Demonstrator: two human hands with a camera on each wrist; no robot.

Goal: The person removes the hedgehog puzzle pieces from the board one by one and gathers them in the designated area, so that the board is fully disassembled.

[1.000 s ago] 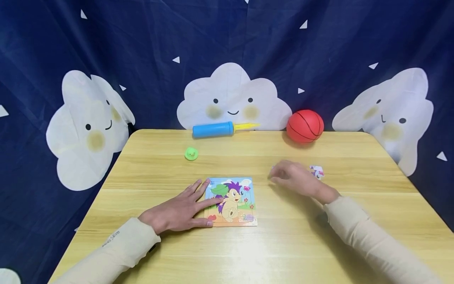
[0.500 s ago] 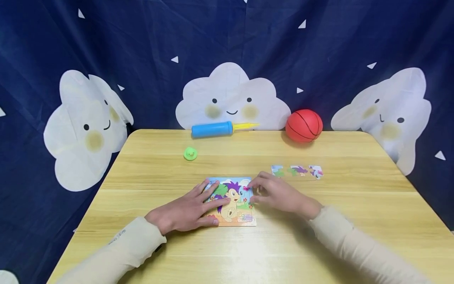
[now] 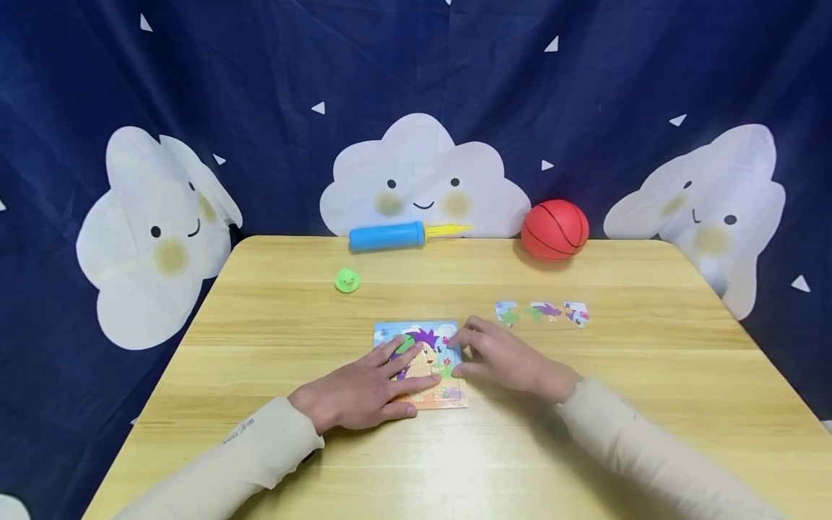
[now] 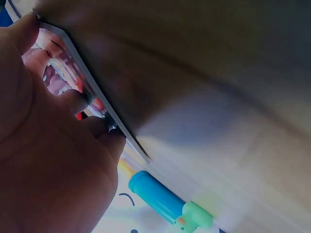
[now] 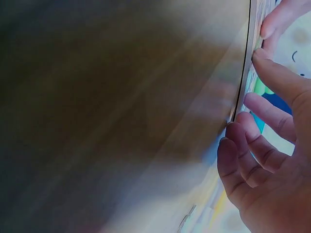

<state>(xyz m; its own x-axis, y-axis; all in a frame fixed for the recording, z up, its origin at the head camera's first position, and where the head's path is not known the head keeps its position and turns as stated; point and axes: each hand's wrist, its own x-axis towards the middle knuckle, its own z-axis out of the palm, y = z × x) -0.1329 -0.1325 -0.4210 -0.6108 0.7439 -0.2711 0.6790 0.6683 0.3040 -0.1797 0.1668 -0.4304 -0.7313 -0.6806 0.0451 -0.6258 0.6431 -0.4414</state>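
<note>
Left hand (image 3: 365, 390): lying spread, gripping nothing
Right hand (image 3: 505, 359): loosely curving, gripping nothing visible
Puzzle (image 3: 430, 355): probably wanting gentle pressing tbh

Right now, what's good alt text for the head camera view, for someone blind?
A person's left hand lies spread across a cartoon hedgehog puzzle on a wooden table, the right hand touching the puzzle's right side; three loose pieces, a red ball, green duck and blue pump sit farther back.

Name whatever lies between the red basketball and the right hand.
In the head view, three loose jigsaw pieces lie in a row on the tabletop between the red basketball and the right hand.
</note>
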